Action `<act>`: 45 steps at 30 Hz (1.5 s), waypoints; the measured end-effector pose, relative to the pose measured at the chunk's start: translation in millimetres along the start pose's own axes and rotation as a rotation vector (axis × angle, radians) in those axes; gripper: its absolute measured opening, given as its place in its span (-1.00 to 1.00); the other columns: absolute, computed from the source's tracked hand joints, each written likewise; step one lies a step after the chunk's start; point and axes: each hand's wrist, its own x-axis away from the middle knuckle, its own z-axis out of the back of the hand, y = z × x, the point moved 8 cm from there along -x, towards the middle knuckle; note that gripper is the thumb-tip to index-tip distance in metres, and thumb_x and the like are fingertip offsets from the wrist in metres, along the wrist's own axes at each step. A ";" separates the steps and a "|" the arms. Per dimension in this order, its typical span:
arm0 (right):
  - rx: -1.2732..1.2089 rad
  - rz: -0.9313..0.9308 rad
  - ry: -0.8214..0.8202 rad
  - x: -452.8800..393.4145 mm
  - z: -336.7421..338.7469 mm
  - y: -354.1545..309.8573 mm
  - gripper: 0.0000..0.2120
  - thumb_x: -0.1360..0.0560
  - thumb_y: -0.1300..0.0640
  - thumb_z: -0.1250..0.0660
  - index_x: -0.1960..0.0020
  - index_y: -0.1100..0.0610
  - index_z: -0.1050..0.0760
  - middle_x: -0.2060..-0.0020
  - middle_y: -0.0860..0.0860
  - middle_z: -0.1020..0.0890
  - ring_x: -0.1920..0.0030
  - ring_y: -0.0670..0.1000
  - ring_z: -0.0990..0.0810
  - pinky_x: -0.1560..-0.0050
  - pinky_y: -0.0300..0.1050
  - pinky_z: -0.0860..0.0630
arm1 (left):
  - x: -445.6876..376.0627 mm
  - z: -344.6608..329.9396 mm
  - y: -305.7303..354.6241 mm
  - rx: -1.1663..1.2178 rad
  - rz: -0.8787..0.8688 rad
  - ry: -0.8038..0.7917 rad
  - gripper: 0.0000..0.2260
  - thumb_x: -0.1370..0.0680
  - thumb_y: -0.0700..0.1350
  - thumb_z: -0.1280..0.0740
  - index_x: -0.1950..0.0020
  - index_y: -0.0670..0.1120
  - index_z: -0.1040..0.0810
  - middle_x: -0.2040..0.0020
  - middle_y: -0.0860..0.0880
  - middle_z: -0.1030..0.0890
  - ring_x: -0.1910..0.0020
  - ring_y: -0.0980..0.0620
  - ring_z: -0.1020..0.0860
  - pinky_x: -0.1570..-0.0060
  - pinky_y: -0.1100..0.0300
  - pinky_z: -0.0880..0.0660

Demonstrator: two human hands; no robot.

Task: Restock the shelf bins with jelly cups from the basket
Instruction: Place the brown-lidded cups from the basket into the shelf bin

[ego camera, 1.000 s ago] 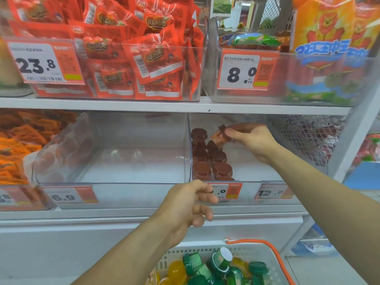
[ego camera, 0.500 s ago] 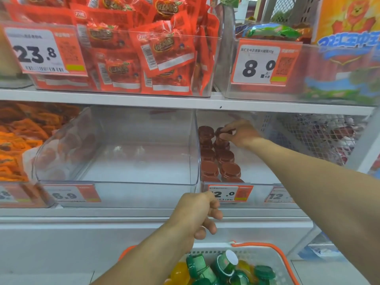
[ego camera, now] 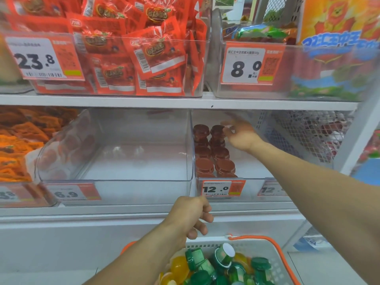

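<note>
Right hand (ego camera: 239,134), grip loose, just beside stacked jelly cups (ego camera: 218,130) (left hand (ego camera: 190,214) curled, empty).

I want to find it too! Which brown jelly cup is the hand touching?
Look at the lower shelf, in the clear bin with the 12.0 price tag. Brown jelly cups stand there in two rows. It is the back cup of the right row, stacked up high, at the right hand's fingertips.

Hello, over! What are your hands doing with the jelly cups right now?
Right hand open beside brown jelly cups in bin. Left hand loosely curled, empty, above basket. Nothing blocking.
</note>
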 end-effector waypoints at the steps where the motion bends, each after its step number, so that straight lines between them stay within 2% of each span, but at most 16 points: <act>1: -0.058 0.020 0.081 10.1 11.0 -4.4 -0.70 -0.63 0.22 -0.22 -0.33 0.13 -0.51 -0.25 0.06 -0.59 -0.13 0.07 -0.59 -0.17 -0.17 -0.48 | 0.1 -1.0 -2.8 -0.027 0.007 -0.009 -0.83 -0.55 -0.16 -0.25 -0.01 -0.23 -0.56 0.23 -0.11 -0.64 0.50 -0.01 -0.44 0.57 0.29 -0.17; 6: -0.192 0.255 0.506 109.0 57.0 -45.5 -0.87 -0.54 0.30 -0.30 0.06 0.16 -0.61 0.18 -0.01 -0.57 0.21 -0.09 -0.51 0.12 -0.32 -0.42 | -9.3 -5.5 -25.0 -0.324 -0.027 -0.025 -0.83 -0.58 -0.12 -0.23 0.05 -0.20 -0.53 0.14 -0.15 -0.68 0.45 -0.07 -0.53 0.53 0.30 -0.25; 8: -0.224 0.375 0.492 151.7 46.8 -59.3 -0.90 -0.51 0.34 -0.31 0.10 0.21 -0.58 0.23 -0.01 -0.52 0.29 -0.11 -0.43 0.18 -0.38 -0.35 | -19.8 -5.1 -42.8 -0.594 -0.071 -0.015 -0.79 -0.58 -0.10 -0.22 0.09 -0.21 -0.56 0.12 -0.23 -0.69 0.31 -0.13 -0.60 0.47 0.27 -0.39; 10: -0.167 0.482 0.308 186.5 15.7 -68.5 -0.92 -0.50 0.31 -0.29 0.08 0.22 -0.57 0.23 -0.08 -0.45 0.32 -0.15 -0.36 0.22 -0.42 -0.30 | -28.7 -3.3 -69.5 -0.889 -0.070 -0.016 -0.74 -0.59 -0.08 -0.24 -0.01 -0.26 -0.60 -0.01 -0.28 -0.66 0.05 -0.19 -0.62 0.16 0.17 -0.51; 12: -0.088 0.547 0.084 217.4 -22.9 -64.5 -0.89 -0.50 0.21 -0.25 0.06 0.17 -0.56 0.22 -0.14 -0.41 0.30 -0.18 -0.34 0.23 -0.42 -0.31 | -32.7 1.2 -97.8 -1.070 -0.044 0.001 -0.74 -0.60 -0.10 -0.24 -0.16 -0.24 -0.57 -0.18 -0.23 -0.61 -0.13 -0.18 -0.58 -0.02 0.09 -0.48; 16: 0.120 0.501 -0.360 263.1 -96.6 -29.5 -0.81 -0.49 0.06 -0.19 -0.01 0.07 -0.54 0.17 -0.11 -0.54 0.22 -0.06 -0.54 0.20 -0.04 -0.55 | -35.3 6.6 -169.7 -1.068 0.059 0.032 -0.56 -0.57 -0.13 -0.27 -0.46 -0.10 -0.38 -0.41 -0.12 -0.45 -0.35 -0.15 -0.44 -0.35 -0.03 -0.40; 20: 0.222 0.501 -0.664 297.1 -149.8 -16.9 -0.89 -0.52 0.07 -0.23 0.00 0.05 -0.48 0.12 -0.08 -0.53 0.16 0.00 -0.50 0.15 -0.04 -0.51 | -32.0 17.8 -251.7 -1.291 0.223 -0.035 -0.38 -0.53 0.02 -0.31 -0.56 0.03 -0.20 -0.58 -0.17 -0.18 -0.54 -0.30 -0.14 -0.47 -0.30 -0.16; 22: 0.295 0.492 -0.801 312.3 -177.4 -15.2 -0.86 -0.54 0.07 -0.23 -0.06 0.07 -0.48 0.06 -0.03 -0.54 0.09 0.03 -0.52 0.15 -0.09 -0.46 | -28.2 31.1 -267.8 -1.347 0.169 0.004 -0.38 -0.56 -0.02 -0.32 -0.58 0.06 -0.16 -0.61 -0.14 -0.09 -0.58 -0.24 -0.05 -0.51 -0.25 -0.11; 24: 0.347 0.477 -0.906 326.9 -202.8 -13.8 -0.84 -0.54 0.08 -0.23 -0.09 0.10 -0.47 0.03 0.03 -0.55 0.05 0.08 -0.53 0.10 -0.04 -0.52 | -23.5 41.5 -267.5 -1.408 0.049 0.068 -0.42 -0.59 -0.03 -0.33 -0.56 0.08 -0.17 -0.59 -0.12 -0.16 -0.55 -0.22 -0.12 -0.52 -0.15 -0.13; 26: 0.411 0.500 -0.939 337.6 -222.0 -15.5 -0.81 -0.54 0.11 -0.23 -0.13 0.12 -0.47 -0.01 0.06 -0.55 0.02 0.11 -0.54 0.04 0.03 -0.55 | -20.8 51.4 -264.3 -1.419 -0.010 0.127 -0.46 -0.59 -0.10 -0.33 -0.53 0.08 -0.23 -0.55 -0.11 -0.25 -0.50 -0.22 -0.21 -0.50 -0.08 -0.21; 29: 0.445 0.559 -0.914 342.6 -234.1 -20.0 -0.78 -0.55 0.06 -0.27 -0.15 0.12 -0.45 -0.03 0.06 -0.51 -0.02 0.09 -0.51 0.08 0.02 -0.51 | -22.0 59.7 -264.2 -1.373 -0.047 0.178 -0.32 -0.49 -0.20 -0.45 -0.53 0.06 -0.25 -0.50 -0.09 -0.32 -0.44 -0.19 -0.30 -0.45 -0.01 -0.31; 32: 0.500 0.578 -0.891 343.8 -232.6 -13.2 -0.73 -0.58 -0.13 -0.22 0.10 0.07 -0.38 0.17 -0.01 -0.48 0.12 0.07 -0.55 0.17 -0.04 -0.50 | -26.6 70.1 -263.2 -1.254 -0.097 0.225 -0.42 -0.50 -0.23 -0.39 -0.48 0.04 -0.31 -0.46 -0.09 -0.37 -0.38 -0.16 -0.34 -0.42 0.00 -0.34; 35: 0.638 0.451 -0.938 349.3 -228.4 14.3 -0.58 -0.56 -0.23 -0.16 0.27 0.08 -0.34 0.35 -0.01 -0.44 0.25 0.11 -0.57 0.18 -0.06 -0.57 | -27.2 70.0 -269.5 -1.222 -0.122 0.193 -0.60 -0.60 -0.03 -0.29 -0.43 0.02 -0.36 -0.43 -0.10 -0.38 -0.38 -0.15 -0.34 -0.41 0.01 -0.30; 38: 0.686 0.302 -0.999 365.6 -230.7 39.1 -0.66 -0.56 -0.15 -0.22 0.01 0.14 -0.49 0.13 0.09 -0.58 0.05 0.16 -0.62 0.05 0.00 -0.58 | -25.9 69.0 -277.0 -1.162 -0.089 0.230 -0.49 -0.56 -0.02 -0.37 -0.47 0.00 -0.30 -0.46 -0.09 -0.34 -0.38 -0.14 -0.36 -0.36 0.04 -0.37; 41: 0.665 0.249 -1.000 377.3 -236.5 50.8 -0.65 -0.58 -0.08 -0.26 -0.23 0.13 -0.48 -0.11 0.11 -0.58 -0.10 0.17 -0.60 -0.06 0.04 -0.56 | -26.4 69.0 -274.5 -1.133 -0.089 0.312 -0.43 -0.55 -0.14 -0.41 -0.52 -0.05 -0.28 -0.59 -0.10 -0.20 -0.43 -0.14 -0.35 -0.38 0.07 -0.37; 45: 0.664 0.207 -0.982 379.2 -243.5 55.8 -0.54 -0.55 -0.13 -0.33 -0.31 0.14 -0.40 -0.14 0.11 -0.57 -0.13 0.18 -0.59 -0.05 0.04 -0.54 | -27.5 75.3 -271.4 -0.941 -0.054 0.285 -0.63 -0.47 -0.07 -0.50 -0.25 -0.05 -0.56 -0.35 -0.08 -0.48 -0.29 -0.07 -0.46 -0.28 0.11 -0.41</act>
